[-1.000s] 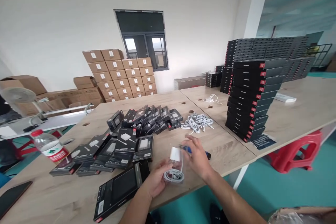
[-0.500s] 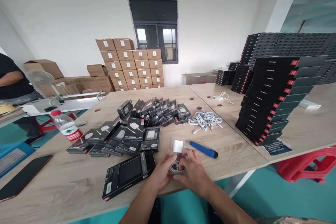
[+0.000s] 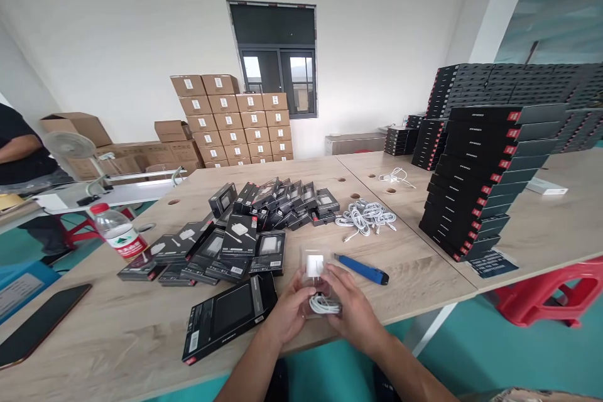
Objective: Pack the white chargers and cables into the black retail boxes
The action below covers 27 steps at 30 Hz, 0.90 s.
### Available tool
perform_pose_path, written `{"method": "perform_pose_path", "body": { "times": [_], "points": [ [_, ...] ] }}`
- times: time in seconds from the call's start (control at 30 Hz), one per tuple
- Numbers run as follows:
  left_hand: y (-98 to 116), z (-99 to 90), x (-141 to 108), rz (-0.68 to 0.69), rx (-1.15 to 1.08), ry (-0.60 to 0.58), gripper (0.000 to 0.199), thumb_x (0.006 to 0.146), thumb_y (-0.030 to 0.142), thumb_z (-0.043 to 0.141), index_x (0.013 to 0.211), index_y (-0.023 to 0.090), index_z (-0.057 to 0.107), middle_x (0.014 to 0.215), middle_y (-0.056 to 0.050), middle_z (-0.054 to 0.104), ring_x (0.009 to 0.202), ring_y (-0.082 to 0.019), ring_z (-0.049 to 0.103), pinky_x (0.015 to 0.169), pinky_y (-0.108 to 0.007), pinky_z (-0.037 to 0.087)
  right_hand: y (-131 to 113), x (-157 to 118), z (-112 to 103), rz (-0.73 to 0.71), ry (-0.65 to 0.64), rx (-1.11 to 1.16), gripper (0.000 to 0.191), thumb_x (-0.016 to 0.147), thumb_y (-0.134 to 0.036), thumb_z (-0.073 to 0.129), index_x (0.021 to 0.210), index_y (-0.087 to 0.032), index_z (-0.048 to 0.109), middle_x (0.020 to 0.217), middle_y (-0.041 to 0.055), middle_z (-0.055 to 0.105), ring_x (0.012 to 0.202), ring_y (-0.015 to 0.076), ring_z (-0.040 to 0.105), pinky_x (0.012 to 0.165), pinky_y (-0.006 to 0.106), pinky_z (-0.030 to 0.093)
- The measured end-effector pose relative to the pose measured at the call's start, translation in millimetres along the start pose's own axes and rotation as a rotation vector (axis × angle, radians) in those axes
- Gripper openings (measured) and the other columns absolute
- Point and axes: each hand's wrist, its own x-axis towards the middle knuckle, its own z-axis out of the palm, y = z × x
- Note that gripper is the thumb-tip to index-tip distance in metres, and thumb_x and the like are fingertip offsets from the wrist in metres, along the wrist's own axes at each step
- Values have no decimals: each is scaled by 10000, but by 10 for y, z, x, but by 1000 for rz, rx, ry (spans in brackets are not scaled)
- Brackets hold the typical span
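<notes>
The left hand and right hand together grasp a clear plastic bag holding a white charger and coiled white cable, over the wooden table. A blue utility knife lies just beside the bag, and a black product box lies by the left hand

Small packing workshop, wood-top bench at 6 o'clock, labelled cartons at 11, black box stacks at 2

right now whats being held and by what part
The left hand and right hand grip a clear plastic bag by its lower sides, around the coiled white cable inside.
</notes>
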Motion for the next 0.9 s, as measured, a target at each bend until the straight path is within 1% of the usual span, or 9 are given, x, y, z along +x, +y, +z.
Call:
{"method": "perform_pose_path", "body": {
  "times": [0.07,0.2,0.3,0.4,0.5,0.6,0.7,0.8,0.9],
  "points": [
    [-12,-17,4,1,-11,-5,599,707,87,749,1269,222,594,979,-38,746,852,-195,703,735,-304,541,41,-34,42,-98,-36,-143,767,687,14,574,1423,-191,509,1514,139,476,1421,311,408,1136,514,404],
    [-26,-41,10,23,-45,-40,622,719,65,702,1310,222,585,971,-31,750,827,-174,696,742,-281,520,78,-49,93,-151,19,-159,561,795,-26,547,1325,-198,607,1415,124,591,1341,289,528,1089,468,482],
    [-9,-41,-9,60,-39,-124,616,729,65,668,1321,214,589,999,-44,752,916,-196,694,844,-307,506,45,-47,104,21,158,42,396,921,-130,487,1292,-206,604,1244,102,709,1127,240,689,944,373,583],
    [27,-28,-39,100,-8,-232,613,736,62,651,1327,211,592,1117,-76,735,1097,-244,657,979,-362,459,9,-48,119,204,318,211,282,998,-244,447,1218,-209,621,1089,85,762,973,224,742,824,322,617],
    [56,-19,-57,113,-13,-271,553,723,53,658,1257,197,639,1117,-84,731,1056,-246,670,922,-351,484,13,-47,147,120,315,156,232,962,-283,553,1161,-230,660,1198,94,725,1128,270,683,938,401,587],
    [60,-34,-60,64,-48,-250,460,769,74,645,1213,191,660,1047,-73,743,866,-195,695,797,-310,511,47,-32,171,-60,199,-11,410,908,-241,627,1317,-230,611,1421,106,587,1362,317,498,1078,507,498],
    [46,-71,-59,48,-54,-217,537,776,65,629,1294,208,615,1042,-69,749,810,-183,695,779,-308,517,74,-10,189,-128,133,-72,581,923,-202,604,1484,-224,454,1501,107,504,1442,300,390,1118,516,465],
    [33,-97,-58,56,-63,-233,668,714,48,641,1359,207,568,1061,-79,751,916,-220,700,838,-329,514,58,-15,217,-118,152,-31,576,954,-207,568,1508,-250,417,1499,91,510,1442,273,394,1136,503,448],
    [29,-90,-45,53,-51,-244,663,693,48,643,1338,193,586,1038,-83,754,915,-223,695,851,-335,504,16,-26,231,-72,174,40,489,970,-221,540,1455,-267,493,1448,84,567,1396,261,464,1117,488,465]
  ]
}}
